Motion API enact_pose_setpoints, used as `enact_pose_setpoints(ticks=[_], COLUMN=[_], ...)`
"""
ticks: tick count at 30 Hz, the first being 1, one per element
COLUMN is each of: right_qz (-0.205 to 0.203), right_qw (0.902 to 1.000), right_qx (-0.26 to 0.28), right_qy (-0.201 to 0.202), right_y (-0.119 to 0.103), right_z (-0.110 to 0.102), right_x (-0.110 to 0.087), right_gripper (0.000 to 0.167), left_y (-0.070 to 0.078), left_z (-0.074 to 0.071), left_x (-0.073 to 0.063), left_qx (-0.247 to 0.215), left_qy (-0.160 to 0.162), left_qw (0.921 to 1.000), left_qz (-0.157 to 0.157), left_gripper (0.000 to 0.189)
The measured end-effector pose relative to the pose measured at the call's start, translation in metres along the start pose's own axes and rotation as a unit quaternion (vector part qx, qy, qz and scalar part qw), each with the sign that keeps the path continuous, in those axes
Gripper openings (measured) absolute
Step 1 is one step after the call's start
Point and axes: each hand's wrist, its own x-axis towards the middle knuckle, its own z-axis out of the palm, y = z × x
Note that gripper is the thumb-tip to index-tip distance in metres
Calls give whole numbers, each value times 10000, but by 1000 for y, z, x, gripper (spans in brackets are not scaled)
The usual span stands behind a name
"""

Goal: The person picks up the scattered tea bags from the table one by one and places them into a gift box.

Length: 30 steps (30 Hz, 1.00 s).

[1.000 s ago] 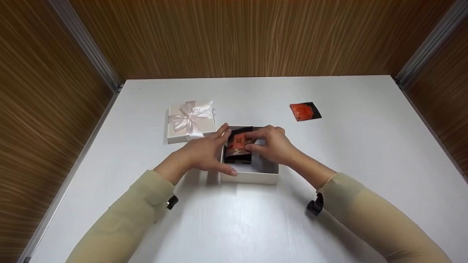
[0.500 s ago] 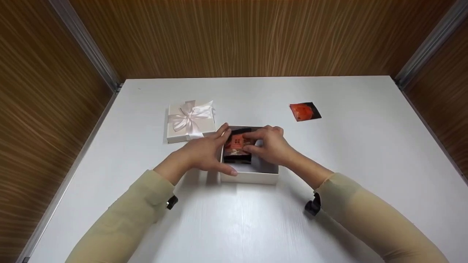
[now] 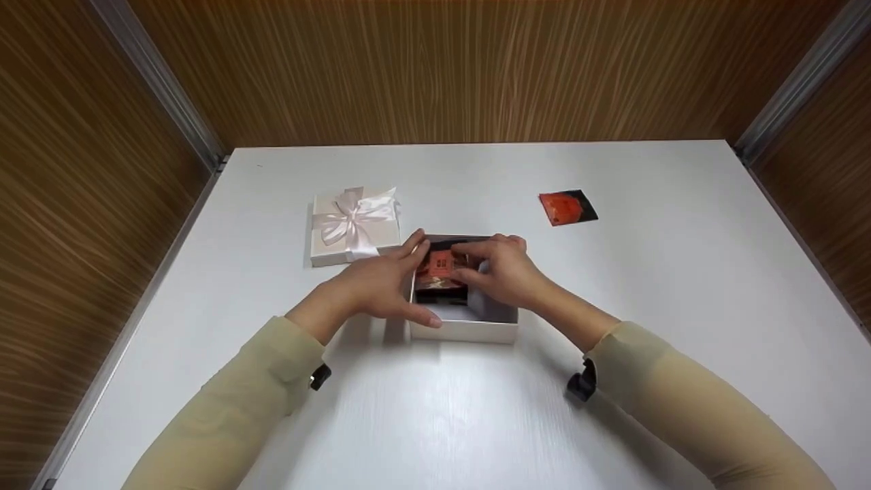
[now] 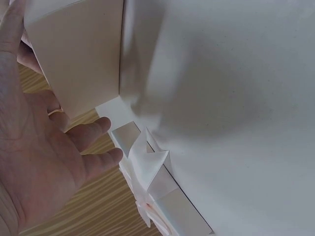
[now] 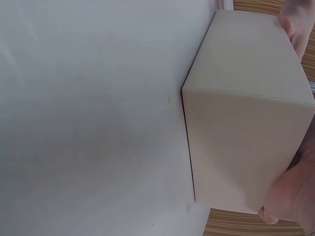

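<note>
A white open-topped box [image 3: 466, 332] stands on the table between both hands. My left hand [image 3: 374, 286] rests spread against its left side, thumb laid over the front wall and fingers along the left rim. Inside the box, at the left, lies a red-and-black sachet [image 3: 441, 264] with something black beneath it. Thumb and forefinger of my right hand [image 3: 510, 273] pinch the sachet's right edge. In the left wrist view, the left palm [image 4: 39, 152] and its straight fingers lie beside the box wall [image 4: 83, 59]. The right wrist view shows the box's outer side [image 5: 241, 147]; the pinch is hidden there.
A square lid [image 3: 326, 238] with a pale pink ribbon bow lies behind and left of the box. Another red-and-black sachet [image 3: 569, 207] is at the back right. Wood-grain panels [image 3: 435, 75] border the white table [image 3: 435, 422].
The pinched sachet has shifted slightly left and lower inside the box, and the right hand has moved a little with it. The left hand has stayed in place.
</note>
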Motion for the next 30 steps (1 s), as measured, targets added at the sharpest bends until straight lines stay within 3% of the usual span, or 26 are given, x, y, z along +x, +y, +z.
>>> enact_pose_setpoints(ticks=[6,10,18,22,30], right_qz=[258,426,640,987,2131], right_qw=[9965,9897,9769,9713,9528], right_qx=[745,1136,1081,1061,991], right_qy=[285,763,1729,1886,1923], right_y=[5,13,49,71,109], right_z=[-9,-25,-69,-88,-116], right_x=[-1,-4,-12,-18,-25], right_gripper=[42,42,37,38,52], left_y=[1,2,5,6,5], left_z=[1,1,2,2,2], left_x=[-1,-1,-1,-1,-2], left_qx=[-65,-78,-77,-90,-94], left_qy=[-28,-22,-86,-93,-55], left_qw=[10000,10000,9999,9999,9999], left_qz=[-5,-14,-43,-54,-40], left_gripper=[143,143,142,142,143])
